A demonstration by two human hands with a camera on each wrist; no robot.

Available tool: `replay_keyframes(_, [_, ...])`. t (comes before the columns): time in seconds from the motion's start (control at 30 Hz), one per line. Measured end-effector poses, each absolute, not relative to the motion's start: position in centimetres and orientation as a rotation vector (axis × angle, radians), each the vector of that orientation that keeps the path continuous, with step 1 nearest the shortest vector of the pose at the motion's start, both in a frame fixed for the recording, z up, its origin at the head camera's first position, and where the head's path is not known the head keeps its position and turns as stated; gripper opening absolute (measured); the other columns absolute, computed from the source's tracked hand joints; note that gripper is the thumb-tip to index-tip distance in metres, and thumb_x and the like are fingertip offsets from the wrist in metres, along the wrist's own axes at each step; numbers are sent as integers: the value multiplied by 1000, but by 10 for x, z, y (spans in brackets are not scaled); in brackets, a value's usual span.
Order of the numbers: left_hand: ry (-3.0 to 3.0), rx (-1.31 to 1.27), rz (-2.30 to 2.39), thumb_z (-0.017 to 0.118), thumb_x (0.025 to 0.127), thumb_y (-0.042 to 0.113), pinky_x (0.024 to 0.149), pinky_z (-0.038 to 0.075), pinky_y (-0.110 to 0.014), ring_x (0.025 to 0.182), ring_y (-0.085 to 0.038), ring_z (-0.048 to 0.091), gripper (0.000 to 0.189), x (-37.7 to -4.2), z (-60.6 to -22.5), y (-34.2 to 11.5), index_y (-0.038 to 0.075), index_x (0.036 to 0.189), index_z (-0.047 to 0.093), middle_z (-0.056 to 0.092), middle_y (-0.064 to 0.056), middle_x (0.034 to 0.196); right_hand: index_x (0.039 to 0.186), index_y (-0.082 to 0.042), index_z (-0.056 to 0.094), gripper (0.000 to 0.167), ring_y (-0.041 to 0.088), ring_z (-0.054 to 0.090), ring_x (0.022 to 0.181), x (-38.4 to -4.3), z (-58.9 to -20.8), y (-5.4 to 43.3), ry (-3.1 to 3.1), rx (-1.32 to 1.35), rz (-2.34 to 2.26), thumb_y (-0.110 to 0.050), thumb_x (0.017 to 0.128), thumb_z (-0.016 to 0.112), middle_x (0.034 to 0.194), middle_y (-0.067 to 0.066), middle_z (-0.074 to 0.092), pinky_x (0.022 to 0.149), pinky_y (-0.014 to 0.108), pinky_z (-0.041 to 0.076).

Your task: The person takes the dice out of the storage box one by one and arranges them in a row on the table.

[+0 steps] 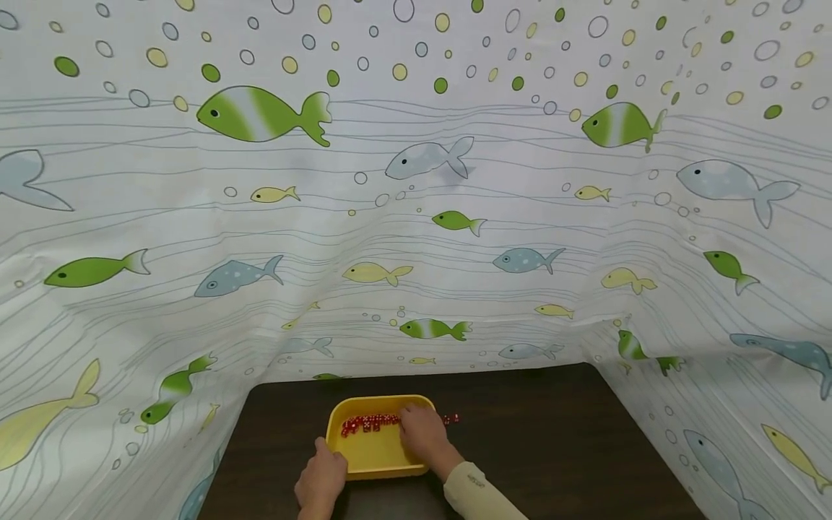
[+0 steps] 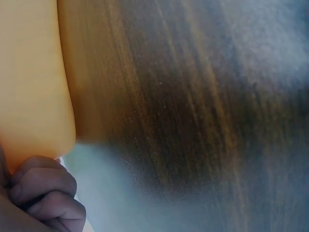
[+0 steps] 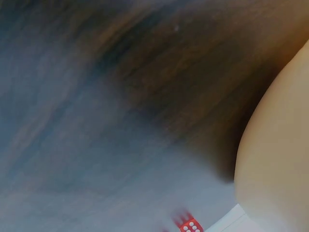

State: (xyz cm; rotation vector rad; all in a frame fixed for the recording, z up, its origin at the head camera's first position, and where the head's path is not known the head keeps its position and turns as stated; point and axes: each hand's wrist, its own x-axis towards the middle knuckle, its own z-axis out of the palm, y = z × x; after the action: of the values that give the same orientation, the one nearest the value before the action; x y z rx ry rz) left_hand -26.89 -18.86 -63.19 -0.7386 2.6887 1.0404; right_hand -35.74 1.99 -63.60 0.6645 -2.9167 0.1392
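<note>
Red cubic dice with white pips (image 1: pixel 369 421) lie in a row across the upper part of a yellow rounded rectangular tray (image 1: pixel 378 459), which we find low in the frame, left of centre. A few of them sit just below the row's left half, and a couple of outlying red dice (image 1: pixel 451 419) show just beyond the tray's right rim (one red die with white pips (image 3: pixel 191 226) also shows at the bottom edge of the right wrist view).

Our left hand (image 1: pixel 322 473) grips the tray at its lower left corner, its fingers curled in tight against the edge. Our right hand (image 1: pixel 424 435) reaches over the right side of the tray, by the row's right end; its fingertips are hidden, so we cannot tell how far they are closed or whether they hold a die. A pale cream sleeve (image 1: pixel 482 495) covers that forearm.

Beneath the tray we see a dark brown wood-grained table (image 1: pixel 552 448). White cloth printed with green, blue and yellow fish (image 1: pixel 416 249) fills the upper frame and both sides.
</note>
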Motion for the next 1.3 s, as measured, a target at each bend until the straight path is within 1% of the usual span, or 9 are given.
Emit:
replay_keyframes(0.1, [2685, -731, 1045, 48, 103, 19, 70, 42, -46, 70, -30, 53, 51, -268, -632, -190, -8, 146, 37, 53, -14, 80, 106, -19, 77, 15, 14, 64, 79, -356, -637, 19, -2918, 709, 104, -31, 104, 69, 94, -3, 73, 88, 38, 60])
replay_keyframes(0.2, [2684, -724, 1057, 46, 103, 19, 69, 41, -45, 69, -29, 52, 52, -268, -631, -191, -7, 147, 36, 52, -14, 79, 104, -20, 77, 16, 13, 59, 74, -358, -638, 19, -2920, 719, 69, -34, 103, 69, 89, -5, 71, 88, 38, 59])
replay_keyframes(0.4, [2676, -730, 1054, 46, 103, 19, 69, 42, -45, 69, -30, 52, 51, -271, -634, -191, -7, 147, 37, 52, -13, 79, 107, -22, 76, 14, 11, 60, 76, -360, -639, 19, -2936, 694, 111, -34, 103, 70, 93, -6, 73, 90, 39, 59])
replay_keyframes(0.5, [2673, -730, 1046, 47, 103, 20, 69, 42, -45, 70, -30, 53, 51, -272, -635, -191, -7, 145, 37, 52, -14, 79, 108, -22, 76, 13, 12, 61, 77, -358, -636, 19, -2933, 682, 132, -33, 102, 72, 95, -6, 74, 89, 39, 59])
replay_keyframes(0.67, [2683, -727, 1036, 47, 103, 20, 70, 42, -46, 71, -31, 53, 51, -270, -637, -191, -8, 144, 37, 53, -15, 81, 110, -21, 76, 15, 13, 64, 79, -357, -635, 20, -2944, 666, 81, -33, 103, 70, 98, -4, 75, 88, 39, 59])
replay_keyframes(0.93, [2704, -731, 1024, 46, 104, 21, 71, 43, -49, 72, -32, 54, 51, -270, -634, -188, -8, 145, 37, 55, -16, 82, 106, -22, 74, 13, 13, 61, 76, -360, -636, 22, -2950, 687, 73, -34, 103, 71, 94, -5, 73, 91, 40, 59])
replay_keyframes(1.03, [2707, -724, 1016, 46, 104, 20, 70, 43, -48, 71, -31, 54, 49, -270, -634, -187, -8, 144, 39, 55, -15, 80, 102, -21, 73, 12, 12, 56, 72, -358, -636, 23, -2957, 696, 92, -33, 103, 70, 87, -5, 69, 90, 39, 59])
replay_keyframes(1.17, [2712, -712, 987, 48, 103, 20, 68, 43, -46, 69, -30, 54, 48, -269, -634, -187, -7, 142, 41, 55, -14, 78, 95, -20, 72, 13, 11, 51, 68, -356, -636, 24, -2954, 707, 161, -30, 103, 71, 79, -7, 64, 87, 38, 58])
replay_keyframes(1.3, [2709, -709, 973, 50, 103, 20, 68, 42, -45, 68, -30, 54, 47, -269, -632, -190, -8, 139, 42, 54, -14, 78, 95, -21, 72, 12, 9, 50, 68, -358, -635, 24, -2954, 712, 284, -30, 103, 71, 79, -9, 63, 81, 36, 57])
